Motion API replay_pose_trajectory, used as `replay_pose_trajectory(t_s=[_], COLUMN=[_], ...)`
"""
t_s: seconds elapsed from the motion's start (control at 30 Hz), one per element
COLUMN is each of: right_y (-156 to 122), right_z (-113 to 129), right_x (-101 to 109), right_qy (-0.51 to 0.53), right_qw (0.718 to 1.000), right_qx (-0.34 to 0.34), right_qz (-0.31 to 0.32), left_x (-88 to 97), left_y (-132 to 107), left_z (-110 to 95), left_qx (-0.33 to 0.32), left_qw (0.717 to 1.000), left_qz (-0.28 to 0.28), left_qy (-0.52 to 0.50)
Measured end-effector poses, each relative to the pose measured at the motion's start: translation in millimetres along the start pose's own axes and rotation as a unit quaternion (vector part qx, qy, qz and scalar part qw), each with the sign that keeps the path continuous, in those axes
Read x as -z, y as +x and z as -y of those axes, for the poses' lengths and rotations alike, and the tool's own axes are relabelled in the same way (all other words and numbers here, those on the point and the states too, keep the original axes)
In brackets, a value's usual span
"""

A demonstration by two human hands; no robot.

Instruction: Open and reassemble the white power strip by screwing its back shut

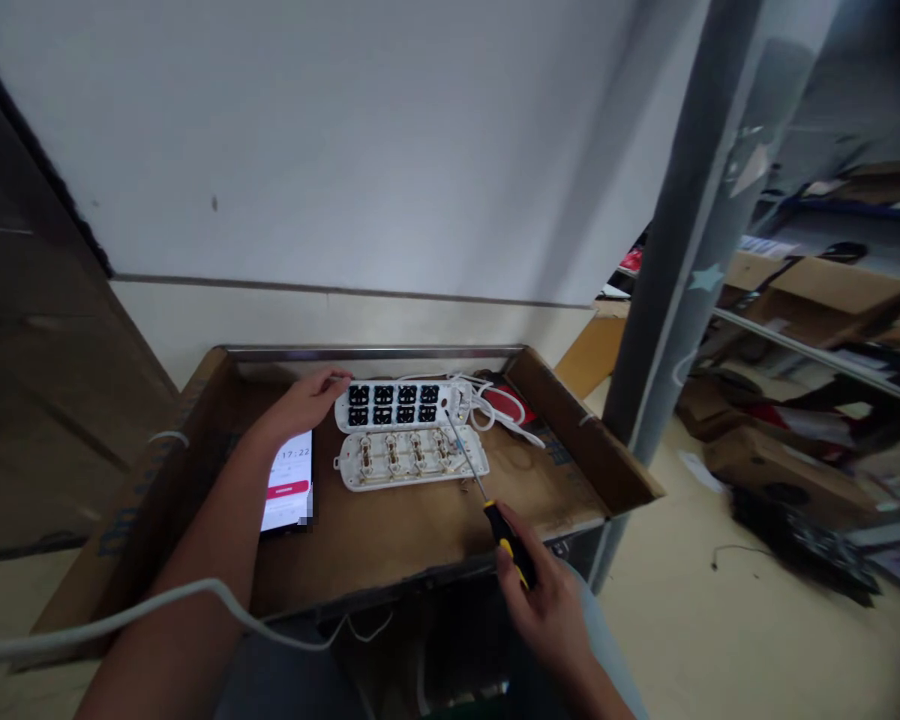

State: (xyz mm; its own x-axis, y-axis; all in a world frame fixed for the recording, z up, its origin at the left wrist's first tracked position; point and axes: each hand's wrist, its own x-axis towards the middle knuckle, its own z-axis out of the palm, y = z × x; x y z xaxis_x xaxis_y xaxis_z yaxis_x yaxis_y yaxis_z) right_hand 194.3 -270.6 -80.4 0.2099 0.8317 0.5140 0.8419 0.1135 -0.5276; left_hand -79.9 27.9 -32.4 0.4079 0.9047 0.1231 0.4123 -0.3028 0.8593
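Note:
An opened white power strip lies in two halves in a shallow cardboard tray (390,550). The far half (441,421) carries rows of black socket pieces, and the near half (354,474) shows metal contact strips. At the left end of the far half, my left hand (311,402) grips its edge with bent fingers. My right hand (544,590) is closed around the black and yellow handle of a screwdriver (474,470). Its shaft slants across the near half, the tip by the right end of the far half. A white cord (487,405) is bunched there.
A lit phone (289,485) lies left in the tray, partly under my left forearm. A white cable (187,590) crosses the front left. Behind stands a white wall panel (360,150); a grey post (682,230) and shelves with cardboard boxes (832,290) are at right.

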Motion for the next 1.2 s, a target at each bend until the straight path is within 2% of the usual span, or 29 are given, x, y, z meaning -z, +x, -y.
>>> replay_pose_trajectory(t_s=[0.2,0.33,0.53,0.73,0.9,1.07,1.2], right_y=[15,16,3,-26,-32,-30,-31], right_z=[-2,0,3,2,2,-2,-18], right_x=[-22,-26,-10,18,40,40,42], right_qy=[0.025,0.028,0.026,0.022,0.001,-0.018,-0.03], right_qw=[1.0,0.999,0.999,0.998,0.997,0.998,0.999], right_qx=[-0.01,-0.035,-0.048,-0.014,0.0,0.002,0.005], right_qz=[0.007,-0.001,0.008,0.053,0.072,0.056,0.043], left_x=[-1.9,-4.6,-11.9,-16.0,-18.0,-18.2,-15.3], left_y=[1,3,-1,-4,0,2,1], left_z=[-4,-3,-7,-12,-10,-9,-9], left_qx=[-0.014,-0.014,-0.004,-0.014,-0.029,-0.036,-0.05], left_qw=[1.0,1.0,1.0,0.999,0.999,0.999,0.998], left_qz=[0.014,0.018,0.019,0.022,0.018,0.014,0.032], left_qy=[0.004,0.009,-0.014,-0.029,-0.005,0.007,0.017])
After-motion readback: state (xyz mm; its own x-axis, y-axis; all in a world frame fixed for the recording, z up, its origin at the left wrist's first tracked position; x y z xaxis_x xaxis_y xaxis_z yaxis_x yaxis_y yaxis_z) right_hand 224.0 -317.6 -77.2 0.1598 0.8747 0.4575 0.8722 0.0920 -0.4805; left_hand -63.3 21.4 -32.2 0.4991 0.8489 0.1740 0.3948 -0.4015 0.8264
